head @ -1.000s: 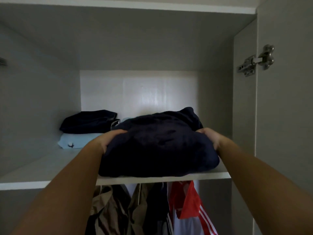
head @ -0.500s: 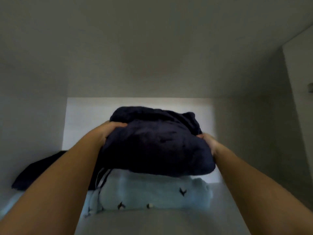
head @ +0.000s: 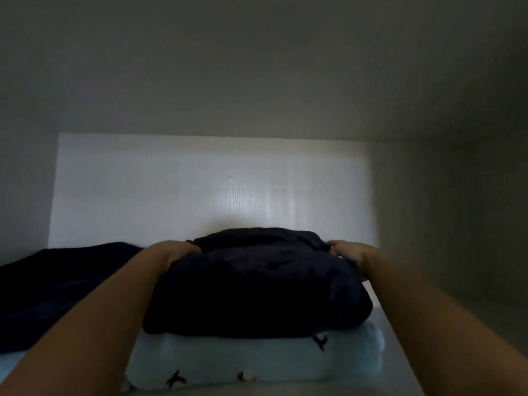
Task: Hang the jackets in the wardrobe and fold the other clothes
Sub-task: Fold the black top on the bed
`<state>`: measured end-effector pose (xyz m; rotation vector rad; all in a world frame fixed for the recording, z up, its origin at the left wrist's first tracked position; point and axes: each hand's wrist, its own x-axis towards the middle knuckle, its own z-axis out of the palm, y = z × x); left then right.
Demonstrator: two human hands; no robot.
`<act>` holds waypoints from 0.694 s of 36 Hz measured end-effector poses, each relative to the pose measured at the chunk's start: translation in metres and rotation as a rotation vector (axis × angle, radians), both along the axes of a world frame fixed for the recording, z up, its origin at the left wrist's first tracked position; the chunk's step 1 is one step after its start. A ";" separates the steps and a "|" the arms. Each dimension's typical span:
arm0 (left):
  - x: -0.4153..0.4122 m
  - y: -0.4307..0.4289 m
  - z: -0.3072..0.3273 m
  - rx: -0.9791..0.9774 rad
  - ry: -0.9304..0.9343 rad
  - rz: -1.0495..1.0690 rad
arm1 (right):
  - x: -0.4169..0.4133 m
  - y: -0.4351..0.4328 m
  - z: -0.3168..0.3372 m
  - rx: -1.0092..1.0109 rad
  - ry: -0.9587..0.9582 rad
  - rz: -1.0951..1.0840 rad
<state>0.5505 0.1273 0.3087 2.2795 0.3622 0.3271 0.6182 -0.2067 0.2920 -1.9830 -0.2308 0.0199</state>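
A folded dark navy garment [head: 257,287] lies on top of a folded pale blue garment [head: 257,358] with small dark bird prints, deep inside the wardrobe's upper shelf. My left hand [head: 174,251] grips the navy bundle's far left side, fingers curled over its top. My right hand [head: 350,252] holds its far right side, fingertips tucked into the cloth. Both forearms reach in from the bottom corners.
Another dark navy folded garment [head: 57,284] lies on the shelf to the left. The white back panel [head: 200,190] stands just behind the stack. The wardrobe's side wall [head: 457,224] is at the right, the ceiling panel [head: 257,67] overhead.
The navy bundle went from the shelf's front edge up onto the pale blue garment and now rests lower and deeper on it. My view has moved closer inside the shelf.
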 end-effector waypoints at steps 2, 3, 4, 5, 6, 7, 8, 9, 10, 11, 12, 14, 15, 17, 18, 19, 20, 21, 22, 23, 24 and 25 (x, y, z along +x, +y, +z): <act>-0.001 0.001 -0.004 0.181 0.158 -0.002 | 0.003 -0.001 -0.004 -0.217 0.046 -0.069; -0.001 0.002 -0.005 0.279 0.193 0.003 | 0.005 -0.001 -0.005 -0.323 0.027 -0.110; 0.002 0.004 -0.003 0.343 0.172 0.029 | 0.005 -0.001 -0.003 -0.389 0.018 -0.113; 0.004 0.005 0.003 0.405 0.105 0.058 | 0.002 0.002 0.004 -0.422 -0.004 -0.121; 0.006 0.004 0.012 0.475 -0.016 0.078 | 0.005 0.006 0.015 -0.456 -0.067 -0.147; 0.008 0.000 0.021 0.529 -0.157 0.065 | 0.004 0.010 0.026 -0.478 -0.168 -0.180; 0.011 -0.004 0.028 0.544 -0.266 0.018 | 0.005 0.018 0.036 -0.467 -0.277 -0.191; 0.014 -0.011 0.030 0.545 -0.312 -0.056 | 0.002 0.029 0.040 -0.437 -0.358 -0.153; 0.020 -0.018 0.026 0.557 -0.291 -0.155 | -0.004 0.042 0.039 -0.441 -0.408 -0.059; 0.028 -0.025 0.014 0.604 -0.223 -0.251 | -0.007 0.055 0.029 -0.491 -0.407 0.053; 0.037 -0.027 -0.003 0.688 -0.099 -0.317 | -0.005 0.069 0.015 -0.568 -0.380 0.147; 0.052 -0.023 -0.037 0.772 0.090 -0.340 | 0.000 0.078 -0.011 -0.775 -0.305 0.206; 0.058 -0.019 -0.046 0.734 0.132 -0.321 | 0.001 0.076 -0.017 -0.822 -0.219 0.191; 0.063 -0.017 -0.050 0.671 0.135 -0.264 | 0.005 0.069 -0.018 -0.850 -0.164 0.158; 0.061 -0.018 -0.048 0.656 0.136 -0.221 | 0.006 0.068 -0.016 -0.834 -0.180 0.132; 0.057 -0.022 -0.047 0.658 0.136 -0.168 | 0.002 0.066 -0.016 -0.817 -0.221 0.099; 0.051 -0.025 -0.048 0.686 0.119 -0.109 | -0.004 0.066 -0.018 -0.790 -0.280 0.056; 0.045 -0.030 -0.050 0.726 0.073 -0.046 | -0.013 0.064 -0.021 -0.759 -0.344 0.000; 0.038 -0.034 -0.051 0.767 -0.001 0.016 | -0.021 0.060 -0.023 -0.736 -0.407 -0.051; 0.028 -0.039 -0.051 0.816 -0.099 0.075 | -0.032 0.056 -0.026 -0.721 -0.456 -0.090; 0.016 -0.044 -0.049 0.880 -0.214 0.121 | -0.044 0.050 -0.028 -0.711 -0.503 -0.119; 0.005 -0.048 -0.046 0.960 -0.339 0.149 | -0.059 0.044 -0.029 -0.717 -0.540 -0.136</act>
